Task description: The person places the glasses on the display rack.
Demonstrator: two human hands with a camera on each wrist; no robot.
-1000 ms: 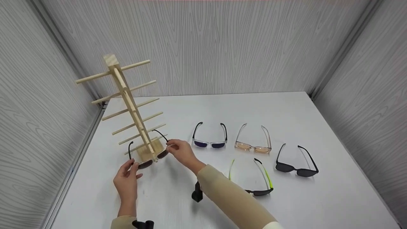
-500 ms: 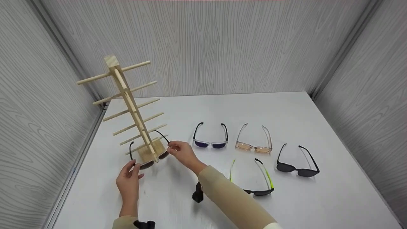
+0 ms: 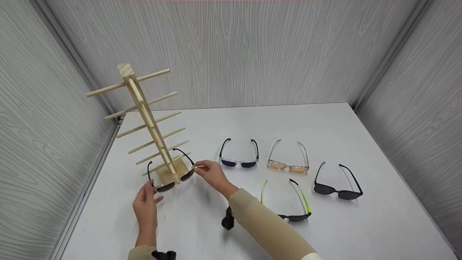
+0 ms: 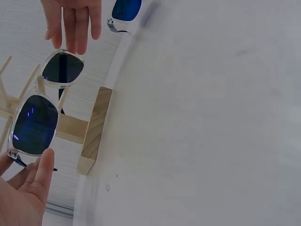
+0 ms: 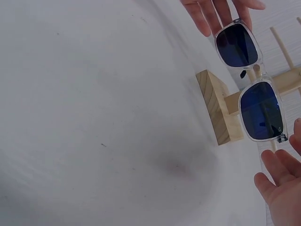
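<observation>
Clear-framed sunglasses with dark blue lenses (image 3: 187,174) (image 4: 35,125) (image 5: 261,110) straddle the wooden rack (image 3: 147,115) near its base, the bridge at a peg end and both temples pointing back. My left hand (image 3: 145,213) (image 4: 23,197) holds the left hinge corner between thumb and fingers. Beside the right hinge corner is my right hand (image 3: 214,177) (image 5: 284,193); the right wrist view shows its fingers loosely parted, with a small gap to the frame. The rack's wooden base (image 4: 97,125) (image 5: 216,108) stands on the white table.
Right of the rack lie blue-lensed glasses (image 3: 238,164), orange-lensed glasses (image 3: 287,167), green-templed dark glasses (image 3: 297,218) and black sunglasses (image 3: 337,193). The rack's upper pegs (image 3: 154,74) stick out both ways. Grey panels (image 3: 231,54) enclose the table (image 3: 231,122).
My right hand has shifted slightly right and its fingers have loosened from the frame, baring more of the right lens. My left hand has moved only slightly at its corner.
</observation>
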